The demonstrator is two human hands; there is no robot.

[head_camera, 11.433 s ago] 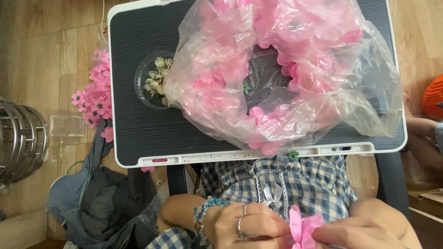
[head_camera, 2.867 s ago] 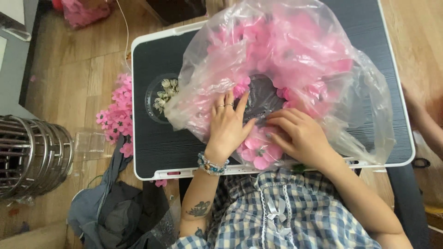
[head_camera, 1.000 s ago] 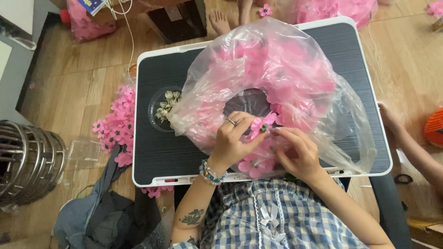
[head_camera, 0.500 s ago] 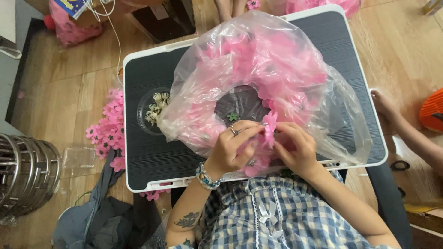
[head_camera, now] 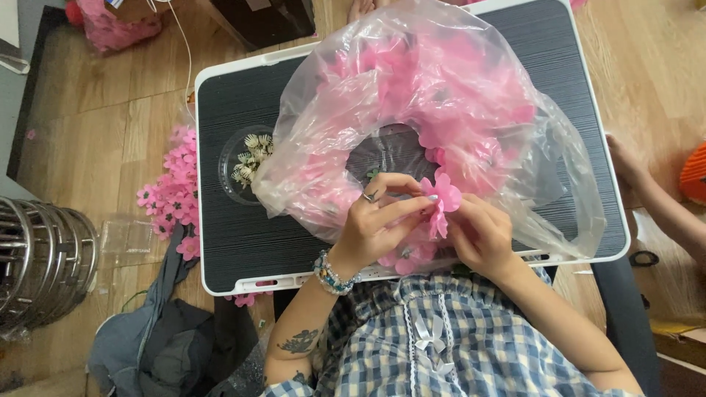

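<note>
Pink fabric flower (head_camera: 441,200) is being pinched between both hands, left hand (head_camera: 379,224) and right hand (head_camera: 478,235) closing on it from either side, petals upward, stem downward, just above the near rim of the petal-filled plastic bag (head_camera: 441,110) on the counter (head_camera: 243,242).

Left hand (head_camera: 379,224): fingers pinch a pink flower (head_camera: 441,198).
Right hand (head_camera: 478,235): grips the flower from below.
Plastic bag (head_camera: 441,110): full of pink petals, on the black tabletop (head_camera: 235,242).
Left: small clear cup (head_camera: 246,158) of stamens.
</note>
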